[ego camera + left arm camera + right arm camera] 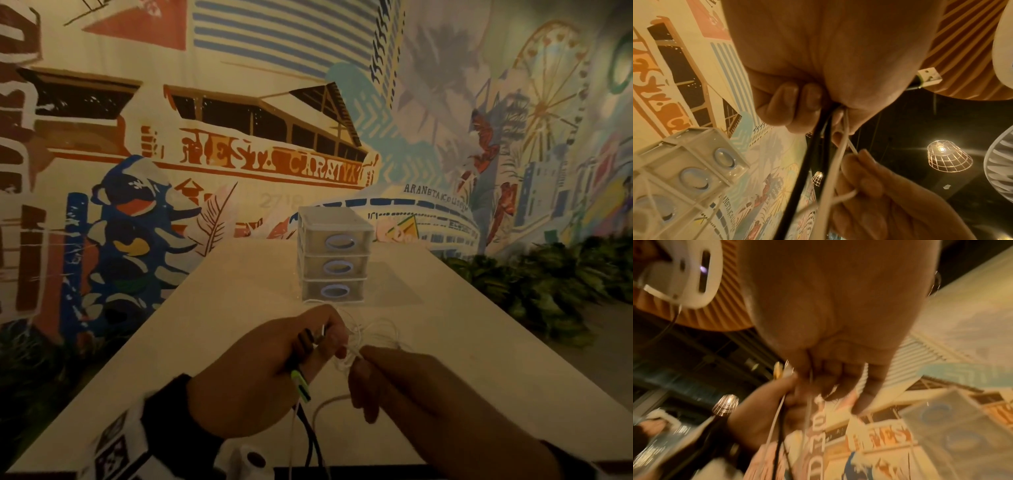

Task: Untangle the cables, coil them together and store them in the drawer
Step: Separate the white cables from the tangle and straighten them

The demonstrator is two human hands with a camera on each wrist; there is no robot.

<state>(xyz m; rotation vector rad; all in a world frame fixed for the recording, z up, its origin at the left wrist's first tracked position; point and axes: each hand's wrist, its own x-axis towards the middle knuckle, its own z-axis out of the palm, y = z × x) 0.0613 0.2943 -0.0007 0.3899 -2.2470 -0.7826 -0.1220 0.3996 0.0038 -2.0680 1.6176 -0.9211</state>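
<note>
Over the near part of the table (462,342), my left hand (260,373) grips a bundle of cables: a black cable (310,435) with a green-tipped plug (300,383) and white cable (370,337) ends. In the left wrist view the left hand (797,104) curls round the black cable (797,186) and white cable (838,155). My right hand (394,380) pinches a white strand beside a loose white tangle; the right hand (869,186) shows below. The blurred right wrist view shows my right hand (834,373) pinching a thin white cable (809,395). The three-drawer unit (334,257) stands behind, drawers closed.
The pale table runs away from me to a painted mural wall. Green plants (548,287) line the floor right of the table, and darker foliage sits at the left. The drawer unit (684,165) has oval blue handles. Cage lamps (947,157) hang overhead.
</note>
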